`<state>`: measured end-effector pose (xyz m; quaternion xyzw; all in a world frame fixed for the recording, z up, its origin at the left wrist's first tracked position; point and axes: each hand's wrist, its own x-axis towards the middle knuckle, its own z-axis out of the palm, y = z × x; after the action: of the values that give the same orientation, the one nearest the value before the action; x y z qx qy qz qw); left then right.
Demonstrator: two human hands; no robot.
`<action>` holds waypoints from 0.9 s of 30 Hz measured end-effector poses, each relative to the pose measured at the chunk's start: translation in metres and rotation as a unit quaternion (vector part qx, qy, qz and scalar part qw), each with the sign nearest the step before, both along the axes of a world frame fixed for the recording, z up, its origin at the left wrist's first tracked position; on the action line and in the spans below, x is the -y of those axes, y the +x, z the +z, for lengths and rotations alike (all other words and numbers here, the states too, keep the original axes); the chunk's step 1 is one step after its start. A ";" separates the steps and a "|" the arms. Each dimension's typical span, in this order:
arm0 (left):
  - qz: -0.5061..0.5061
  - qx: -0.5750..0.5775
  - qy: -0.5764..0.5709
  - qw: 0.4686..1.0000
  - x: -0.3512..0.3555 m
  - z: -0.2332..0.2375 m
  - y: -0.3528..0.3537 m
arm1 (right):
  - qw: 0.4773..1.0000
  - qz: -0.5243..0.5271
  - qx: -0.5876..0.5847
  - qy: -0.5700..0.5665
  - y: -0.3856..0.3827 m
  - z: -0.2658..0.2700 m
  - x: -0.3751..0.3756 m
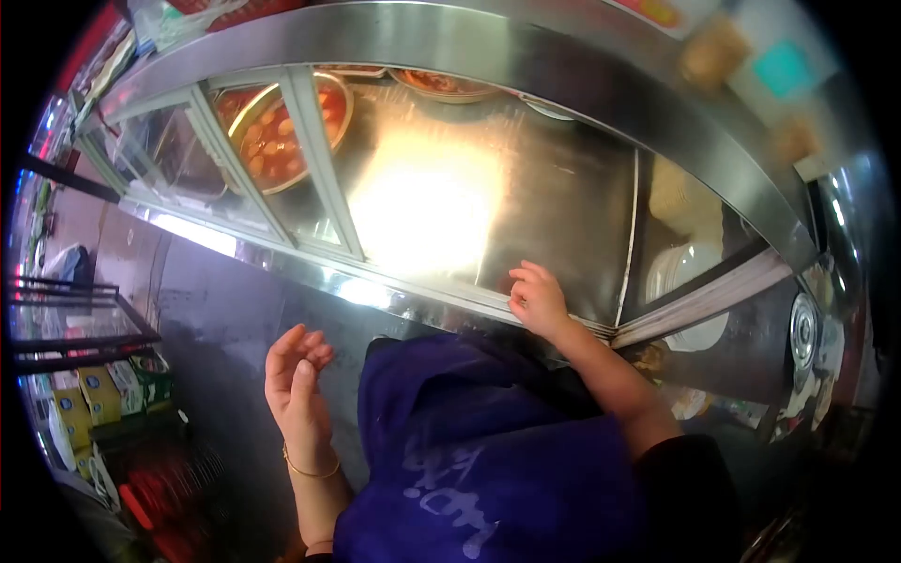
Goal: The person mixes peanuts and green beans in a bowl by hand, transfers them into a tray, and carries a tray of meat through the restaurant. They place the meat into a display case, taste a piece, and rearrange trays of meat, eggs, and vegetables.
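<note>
My left hand (pixel 298 380) is raised over the floor, palm up, with loosely bent fingers and nothing in it. A thin gold bracelet (pixel 311 469) circles that wrist. My right hand (pixel 538 300) is at the front sill of a lit metal display case (pixel 554 216), its bent fingers empty and overlapping the opening in this view. Inside the case, to the left, an oval metal tray (pixel 348 113) holds pale round pieces in red sauce, partly behind the framed glass sliding doors (pixel 314 169). Another dish of red food (pixel 443 83) is at the back.
Plates (pixel 683 267) lie behind the case's right end. A round metal lid (pixel 803 328) is at the far right. Boxes (pixel 99 394) and a red basket (pixel 160 497) stand at lower left, below a black-framed rack (pixel 84 324). A purple apron (pixel 488 450) covers my front.
</note>
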<state>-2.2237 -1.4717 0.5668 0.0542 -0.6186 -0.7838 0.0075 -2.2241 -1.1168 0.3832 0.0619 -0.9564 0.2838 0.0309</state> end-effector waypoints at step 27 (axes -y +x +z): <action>-0.337 0.131 -0.057 0.931 0.135 -0.035 -0.115 | 0.855 -0.496 0.149 0.018 0.290 -0.065 0.234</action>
<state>-2.3385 -1.6071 0.5319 -0.0556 -0.6398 -0.6896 -0.3346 -1.9338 -1.3509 0.3181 -0.4629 -0.8585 0.2194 0.0235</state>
